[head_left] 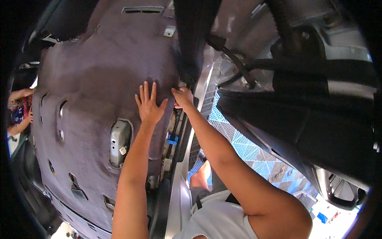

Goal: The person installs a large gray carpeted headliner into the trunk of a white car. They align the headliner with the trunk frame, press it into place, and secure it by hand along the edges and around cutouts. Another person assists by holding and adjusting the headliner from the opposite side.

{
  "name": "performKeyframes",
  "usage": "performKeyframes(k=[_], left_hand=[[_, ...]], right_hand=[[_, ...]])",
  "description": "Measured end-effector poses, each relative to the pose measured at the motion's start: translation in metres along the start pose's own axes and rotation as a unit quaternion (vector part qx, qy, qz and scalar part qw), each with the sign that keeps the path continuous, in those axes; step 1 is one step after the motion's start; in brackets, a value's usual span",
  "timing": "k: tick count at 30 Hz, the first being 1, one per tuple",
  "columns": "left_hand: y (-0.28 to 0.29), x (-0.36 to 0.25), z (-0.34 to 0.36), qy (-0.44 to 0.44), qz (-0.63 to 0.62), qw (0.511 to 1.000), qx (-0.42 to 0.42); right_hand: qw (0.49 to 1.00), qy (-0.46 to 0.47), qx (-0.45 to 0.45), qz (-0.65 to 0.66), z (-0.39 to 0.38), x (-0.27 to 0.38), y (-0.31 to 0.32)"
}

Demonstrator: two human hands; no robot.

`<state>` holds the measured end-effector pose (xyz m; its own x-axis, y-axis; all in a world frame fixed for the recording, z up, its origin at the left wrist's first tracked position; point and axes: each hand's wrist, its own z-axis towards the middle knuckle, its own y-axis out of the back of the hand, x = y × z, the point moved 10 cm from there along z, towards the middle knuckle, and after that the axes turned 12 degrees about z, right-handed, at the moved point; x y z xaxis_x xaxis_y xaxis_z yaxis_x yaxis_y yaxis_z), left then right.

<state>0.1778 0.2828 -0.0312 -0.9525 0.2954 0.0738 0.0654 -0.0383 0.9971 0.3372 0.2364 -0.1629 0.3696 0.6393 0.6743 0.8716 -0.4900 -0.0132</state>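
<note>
A grey-brown car floor carpet (107, 75) with several cut-outs covers the car's floor. My left hand (150, 105) lies flat on it with fingers spread, close to its right edge. Just to the right, my right hand (183, 97) is closed at the carpet's edge beside the door sill. Its thumb and curled fingers pinch that edge; the fingertips are partly hidden. Below my right hand, a channel along the sill shows a blue clip (172, 138). A metal bracket (120, 143) pokes through an opening left of my left forearm.
The door sill (205, 89) runs along my right. Beyond it, an open car door (294, 131) hangs over blue and grey floor tiles (242, 145). A dark pillar trim (195, 36) stands ahead. At the far left, another person's arms (20, 95) reach the carpet's opposite side.
</note>
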Motion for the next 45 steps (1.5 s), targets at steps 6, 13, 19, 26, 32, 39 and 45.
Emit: performKeyframes(k=[6, 13, 19, 26, 32, 39, 45], left_hand=[[-0.009, -0.002, -0.002, -0.004, -0.034, 0.997, 0.072], [-0.017, -0.001, -0.004, -0.002, -0.040, 0.989, 0.144], [-0.019, -0.002, -0.004, 0.004, -0.050, 0.987, 0.152], [-0.023, 0.001, -0.007, 0.011, -0.065, 0.990, 0.121], [-0.012, 0.002, -0.013, 0.016, -0.069, 0.995, 0.064], [-0.024, 0.013, -0.058, 0.079, -0.129, 0.981, 0.122], [-0.031, 0.006, -0.060, 0.079, -0.106, 0.988, 0.080]], right_hand=[[0.999, 0.014, -0.007, -0.046, -0.010, 0.013, 0.001], [0.826, 0.444, 0.049, -0.344, -0.098, 0.189, -0.087], [0.692, 0.575, 0.010, -0.437, -0.077, 0.218, -0.160], [0.701, 0.505, 0.007, -0.504, -0.021, 0.181, -0.154], [0.703, 0.434, 0.017, -0.563, -0.005, 0.175, -0.157], [0.684, 0.524, -0.026, -0.508, -0.009, 0.170, -0.150], [0.705, 0.507, -0.006, -0.496, -0.006, 0.169, -0.147]])
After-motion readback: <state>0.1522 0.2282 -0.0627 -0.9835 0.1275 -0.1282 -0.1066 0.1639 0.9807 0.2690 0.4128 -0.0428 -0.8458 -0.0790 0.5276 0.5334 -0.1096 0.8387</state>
